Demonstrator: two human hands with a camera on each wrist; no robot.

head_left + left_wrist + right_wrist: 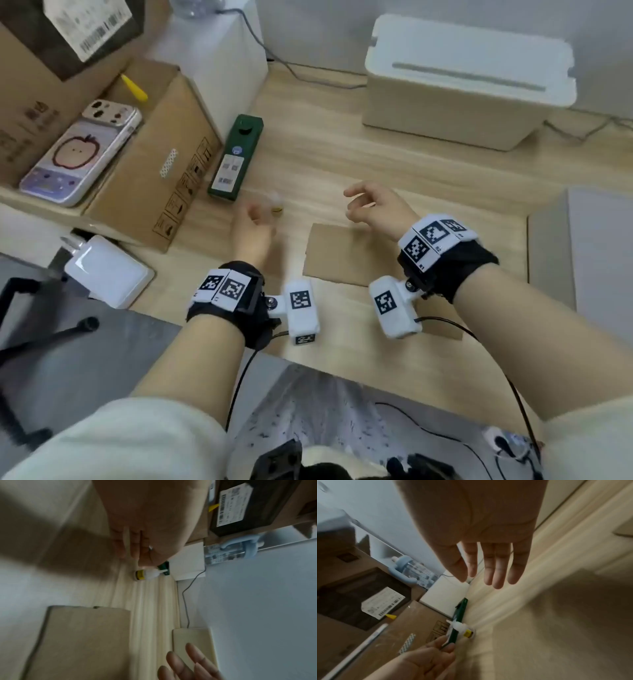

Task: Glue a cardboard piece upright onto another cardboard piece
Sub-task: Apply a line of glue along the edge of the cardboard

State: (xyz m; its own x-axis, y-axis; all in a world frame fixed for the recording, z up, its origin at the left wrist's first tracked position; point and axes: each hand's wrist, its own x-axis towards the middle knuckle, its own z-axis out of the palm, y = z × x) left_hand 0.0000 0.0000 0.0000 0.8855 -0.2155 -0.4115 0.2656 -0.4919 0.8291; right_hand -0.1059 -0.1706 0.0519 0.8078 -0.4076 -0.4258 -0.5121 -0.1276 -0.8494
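Observation:
A flat brown cardboard piece (346, 255) lies on the wooden desk in front of me, and it also shows in the left wrist view (82, 642). A second cardboard piece (445, 325) lies nearer me, partly hidden by my right wrist camera. A small white glue bottle (276, 204) with a yellow label stands just left of the first piece (145, 575) (464, 628). My left hand (255, 219), blurred, is a short way from the bottle with straight fingers (133, 545) and holds nothing. My right hand (356, 205) hovers empty over the cardboard's far edge, fingers (496, 568) relaxed.
A green box (236, 157) lies beyond the bottle. At the left a large cardboard box (147, 178) carries a phone (82, 154). A white cable box (469, 82) stands at the back right, a white charger (106, 270) at the near left, a grey slab (599, 257) at the right.

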